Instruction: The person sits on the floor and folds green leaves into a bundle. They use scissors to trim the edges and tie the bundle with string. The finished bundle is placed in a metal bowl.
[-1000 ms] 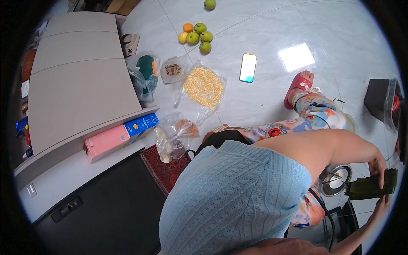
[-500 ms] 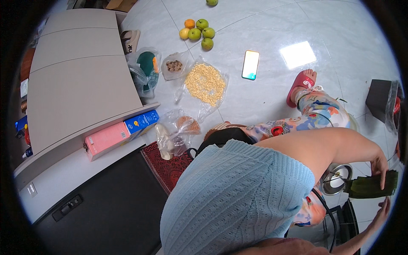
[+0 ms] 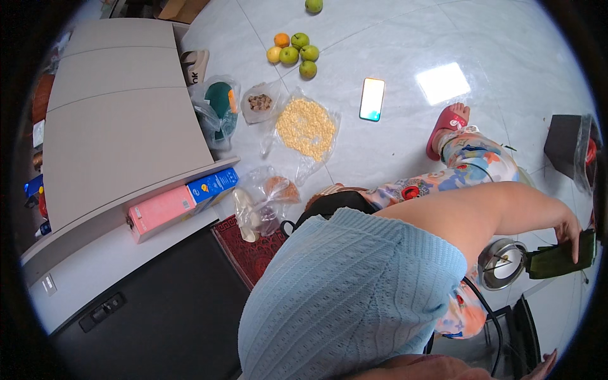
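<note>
My left hand [image 3: 568, 233] reaches out at the right and grips a bundle of broad dark green leaves [image 3: 554, 261] from above, with one finger lying across it. The near end of the leaves touches or overlaps the rim of a round steel bowl [image 3: 520, 249]. Inside the bowl is something white, with a thin dark stick-like piece across it. My right hand [image 3: 546, 366], partly cut off at the lower right edge, is apart from the leaves with its fingers stretched out, and nothing shows in it.
On the floor lie yellow kernels [image 3: 307, 130] on plastic, a bag of brown pieces [image 3: 259, 102], a phone [image 3: 372, 99] and several green fruits [image 3: 289, 56]. A black box [image 3: 562, 144] stands right. Left are a grey cabinet [image 3: 126, 133] and a pink carton [image 3: 161, 212].
My right hand has moved down, away from the leaves, toward the lower edge. My left hand has lifted the leaves slightly upward in the picture and still holds them.
</note>
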Motion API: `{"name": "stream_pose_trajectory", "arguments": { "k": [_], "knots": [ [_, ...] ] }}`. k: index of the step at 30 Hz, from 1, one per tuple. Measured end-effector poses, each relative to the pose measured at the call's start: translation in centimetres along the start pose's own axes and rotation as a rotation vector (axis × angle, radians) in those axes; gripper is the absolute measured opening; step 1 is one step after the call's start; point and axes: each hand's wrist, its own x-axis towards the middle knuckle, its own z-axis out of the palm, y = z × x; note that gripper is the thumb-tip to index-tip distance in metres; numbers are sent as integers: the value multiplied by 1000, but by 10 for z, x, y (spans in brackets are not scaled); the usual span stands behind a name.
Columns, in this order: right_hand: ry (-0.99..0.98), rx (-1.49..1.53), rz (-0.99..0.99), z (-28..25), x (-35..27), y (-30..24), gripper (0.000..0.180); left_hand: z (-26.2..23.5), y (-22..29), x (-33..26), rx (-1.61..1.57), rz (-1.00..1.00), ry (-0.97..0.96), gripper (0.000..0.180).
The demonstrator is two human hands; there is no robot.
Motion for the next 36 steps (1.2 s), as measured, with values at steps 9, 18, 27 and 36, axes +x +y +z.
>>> {"name": "stream_pose_trajectory", "arguments": {
  "k": [9,18,27,36],
  "knots": [
    [65,-33,86,-29,-72,53,22,-19,-13,17,66,47,28,38],
    [84,-97,175,-59,-130,96,22,-15,-38,39,431,165,272,46],
    [-31,-100,414,-44,-136,69,28,-40,-50,30,956,253,553,64],
    [-64,69,190,-51,-133,64,15,1,-13,-14,889,352,602,54]
  ]
}}
